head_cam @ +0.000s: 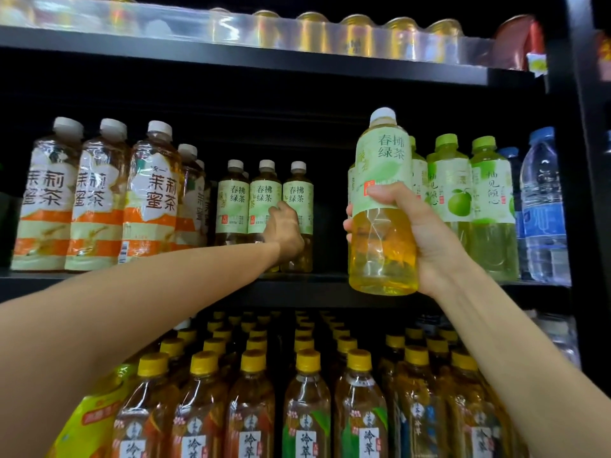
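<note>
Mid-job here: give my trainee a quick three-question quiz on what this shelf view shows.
1. True or false: the right hand grips a white-capped green tea bottle.
2. Fill in: the left hand reaches among the three back-row tea bottles on the ___ shelf.
3. The lower-shelf bottles have caps of which colour? A red, B yellow, C blue.
Key: 1 true; 2 middle; 3 B.
</note>
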{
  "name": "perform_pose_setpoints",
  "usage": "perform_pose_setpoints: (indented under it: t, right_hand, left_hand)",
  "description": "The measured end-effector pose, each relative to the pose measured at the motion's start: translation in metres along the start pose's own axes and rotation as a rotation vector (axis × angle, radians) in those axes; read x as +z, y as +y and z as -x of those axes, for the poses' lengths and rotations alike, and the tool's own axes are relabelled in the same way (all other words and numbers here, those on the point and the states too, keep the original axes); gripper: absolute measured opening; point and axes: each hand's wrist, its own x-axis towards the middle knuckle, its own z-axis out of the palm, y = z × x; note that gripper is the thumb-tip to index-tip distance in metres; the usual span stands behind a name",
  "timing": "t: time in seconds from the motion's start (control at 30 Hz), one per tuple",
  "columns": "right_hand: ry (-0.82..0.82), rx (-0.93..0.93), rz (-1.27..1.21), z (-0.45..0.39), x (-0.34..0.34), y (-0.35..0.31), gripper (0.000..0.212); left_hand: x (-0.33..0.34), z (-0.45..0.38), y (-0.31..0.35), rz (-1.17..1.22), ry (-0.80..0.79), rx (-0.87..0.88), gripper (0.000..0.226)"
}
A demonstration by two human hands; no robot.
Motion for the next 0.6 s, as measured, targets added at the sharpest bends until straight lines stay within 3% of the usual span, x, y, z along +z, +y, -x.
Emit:
perform_pose_setpoints:
  t: [0.17,0.3,0.5,0.6]
  right_hand:
    - [0.011,0.008,0.040,0.003,0.002,0.002,0.063]
    - [0.029,0.005,0.059,0.005,0.005,0.000,0.051]
    - [0.086,0.020,0.117,-0.004,0.017,-0.006,0.041]
    - [0.122,0.013,0.113,-0.016,0.029,-0.002,0.044]
  left_hand:
    - [0.001,-0.001,0.008,-0.009,-0.006,-0.029,0.070]
    - [-0.015,0.002,0.005,0.065,-0.071,0.009,0.070]
    - [-0.092,0.047,-0.028,0.067,-0.166,0.535,0.053]
    - [-0.126,0.086,-0.070,-0.180,-0.118,0.825,0.058]
